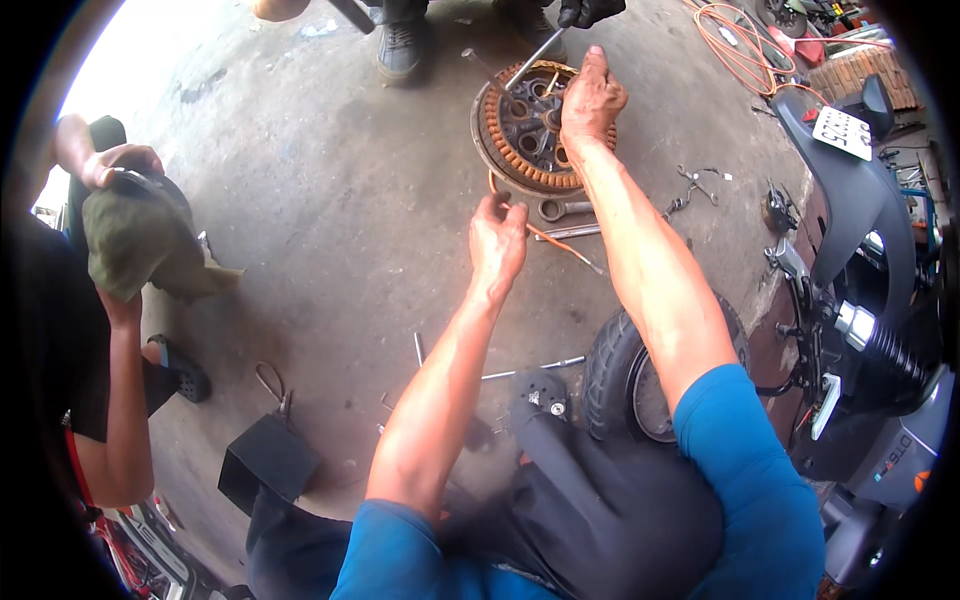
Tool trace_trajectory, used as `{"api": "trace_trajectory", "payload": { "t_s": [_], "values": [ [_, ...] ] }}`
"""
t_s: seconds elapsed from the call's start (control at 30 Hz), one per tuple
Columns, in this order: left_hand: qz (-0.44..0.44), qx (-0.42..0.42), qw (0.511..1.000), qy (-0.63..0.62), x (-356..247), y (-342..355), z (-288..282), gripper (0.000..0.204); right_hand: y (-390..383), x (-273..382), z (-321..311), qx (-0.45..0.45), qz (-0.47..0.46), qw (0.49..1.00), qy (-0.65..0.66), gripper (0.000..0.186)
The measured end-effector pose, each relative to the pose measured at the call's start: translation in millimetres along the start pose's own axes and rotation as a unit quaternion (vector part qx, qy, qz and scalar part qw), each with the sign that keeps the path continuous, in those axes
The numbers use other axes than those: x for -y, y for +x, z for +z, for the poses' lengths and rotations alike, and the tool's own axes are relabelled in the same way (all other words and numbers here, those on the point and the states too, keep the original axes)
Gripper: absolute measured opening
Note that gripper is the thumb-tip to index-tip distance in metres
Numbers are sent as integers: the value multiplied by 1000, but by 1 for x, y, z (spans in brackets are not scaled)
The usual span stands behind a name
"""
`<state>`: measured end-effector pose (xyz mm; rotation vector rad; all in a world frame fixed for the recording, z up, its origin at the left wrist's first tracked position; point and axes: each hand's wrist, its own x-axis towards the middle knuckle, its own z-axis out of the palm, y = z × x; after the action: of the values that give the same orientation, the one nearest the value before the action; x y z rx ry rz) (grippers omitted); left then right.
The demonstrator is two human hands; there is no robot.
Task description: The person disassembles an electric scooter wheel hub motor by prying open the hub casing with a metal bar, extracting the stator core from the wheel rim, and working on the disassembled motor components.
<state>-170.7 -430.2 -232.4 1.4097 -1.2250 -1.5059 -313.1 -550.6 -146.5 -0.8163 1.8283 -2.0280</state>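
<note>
On the concrete floor ahead lies a round motor stator (497, 140) with copper windings round its rim and a dark spoked hub. My right hand (592, 105) is closed at its right rim, thumb up; its curled fingers are mostly hidden. Just below the near rim, my left hand (498, 238) pinches an orange cable (545, 231) that runs from the stator toward the right. Over the hub, a metal rod (535, 58) slants down from a co-worker's dark-gloved hand (590, 10). A second, blurred rod (487, 72) also leans into the hub.
A large ring wrench (565, 210) lies beside the stator. Near my legs are a tyred wheel (612, 375) and a black box (265, 460). At left another person holds a green cloth (135, 230). A scooter (865, 200) stands at right, an orange hose (735, 45) behind it.
</note>
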Motion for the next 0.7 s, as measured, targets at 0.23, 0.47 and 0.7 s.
{"api": "trace_trajectory", "payload": {
  "t_s": [0.23,0.47,0.7],
  "values": [
    [-157,-55,976,-137,-32,6,25,57,19,-9,-34,-37,24,998,40,53],
    [-104,-15,972,-208,-25,8,43,44,20,-12,-27,-56,24,997,49,45],
    [-76,-33,981,-175,-29,26,34,30,10,3,-10,-44,51,997,25,55]
  ]
}}
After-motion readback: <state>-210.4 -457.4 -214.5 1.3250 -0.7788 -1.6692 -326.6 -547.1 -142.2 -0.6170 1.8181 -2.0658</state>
